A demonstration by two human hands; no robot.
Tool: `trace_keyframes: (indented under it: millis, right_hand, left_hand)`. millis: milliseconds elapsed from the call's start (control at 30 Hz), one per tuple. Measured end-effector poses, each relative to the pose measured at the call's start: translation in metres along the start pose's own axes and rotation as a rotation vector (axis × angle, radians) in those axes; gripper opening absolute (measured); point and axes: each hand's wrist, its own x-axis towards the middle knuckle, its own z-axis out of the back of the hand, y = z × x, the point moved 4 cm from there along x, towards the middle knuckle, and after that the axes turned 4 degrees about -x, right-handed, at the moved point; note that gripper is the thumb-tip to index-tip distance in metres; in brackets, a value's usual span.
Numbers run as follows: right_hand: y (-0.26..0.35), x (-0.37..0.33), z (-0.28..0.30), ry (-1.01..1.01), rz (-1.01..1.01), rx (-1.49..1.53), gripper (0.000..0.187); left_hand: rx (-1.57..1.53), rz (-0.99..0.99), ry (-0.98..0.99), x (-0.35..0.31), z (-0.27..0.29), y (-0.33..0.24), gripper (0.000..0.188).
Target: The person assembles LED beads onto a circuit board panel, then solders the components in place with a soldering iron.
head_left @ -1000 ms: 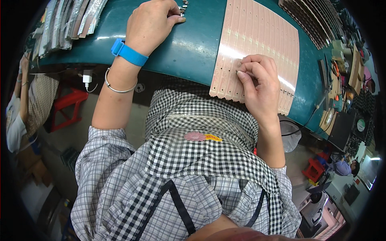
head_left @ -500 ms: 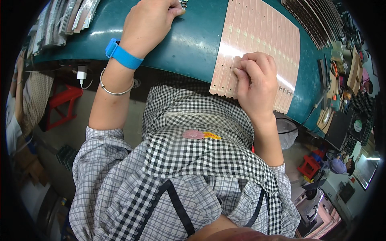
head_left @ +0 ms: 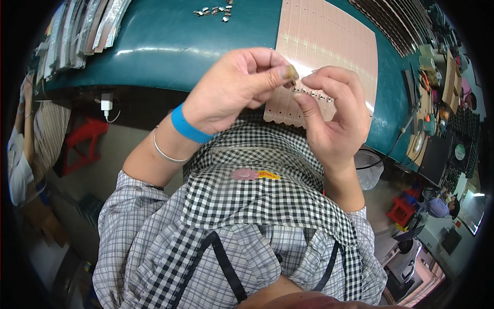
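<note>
Pink strip [head_left: 288, 105] between both hands' fingers [head_left: 280, 77]

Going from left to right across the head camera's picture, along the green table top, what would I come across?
Stack of flat strips → small metal clips → pink perforated sheet → dark strips at the far right. In front of the table, the left hand and right hand meet over a row of small metal pieces.
</note>
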Motion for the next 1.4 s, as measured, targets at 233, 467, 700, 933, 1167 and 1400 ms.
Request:
trace_keyframes:
  millis: [233,467,700,933,1167,1400]
  right_hand:
    - [0.002,-0.004,-0.002,-0.067,0.122,-0.106,0.019]
    - [-0.019,0.0,-0.001,0.088,-0.147,0.03,0.014]
    - [-0.03,-0.013,-0.017,0.259,-0.275,-0.06,0.013]
    - [-0.033,-0.017,-0.023,0.241,-0.232,-0.109,0.013]
    - [-0.03,-0.016,-0.025,0.25,-0.141,-0.258,0.012]
    - [-0.027,-0.013,-0.027,0.292,-0.062,-0.361,0.014]
  left_hand:
    - [-0.243,0.126,0.007,0.001,-0.014,0.017,0.018]
    - [0.935,-0.498,-0.234,0.009,0.029,-0.041,0.017]
    - [1.627,-0.591,-0.584,0.024,0.061,-0.077,0.011]
    - [1.592,-0.539,-0.529,0.026,0.059,-0.066,0.012]
    - [1.528,-0.586,-0.464,0.024,0.055,-0.064,0.009]
    - [1.51,-0.621,-0.45,0.022,0.056,-0.063,0.008]
